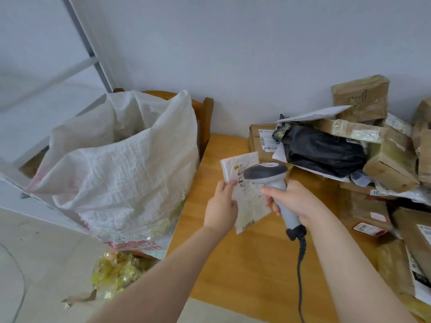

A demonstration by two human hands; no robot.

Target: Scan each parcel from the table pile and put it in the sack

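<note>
Left of the smooth wooden table point(245, 264), the sack point(121, 164) is coarse woven white plastic. Cardboard boxes point(363, 99) on the table wear glossy tape.

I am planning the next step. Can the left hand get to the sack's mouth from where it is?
Probably yes. The left hand, holding the white parcel, is at the table edge nearest the sack, and nothing stands between them; the scanner is on its other side.

The left forearm point(163, 271) and right forearm point(349, 264) are bare along all that shows, with bare left hand point(221, 206) and right hand point(291, 201). Fingernails look short, though the picture is soft.
</note>
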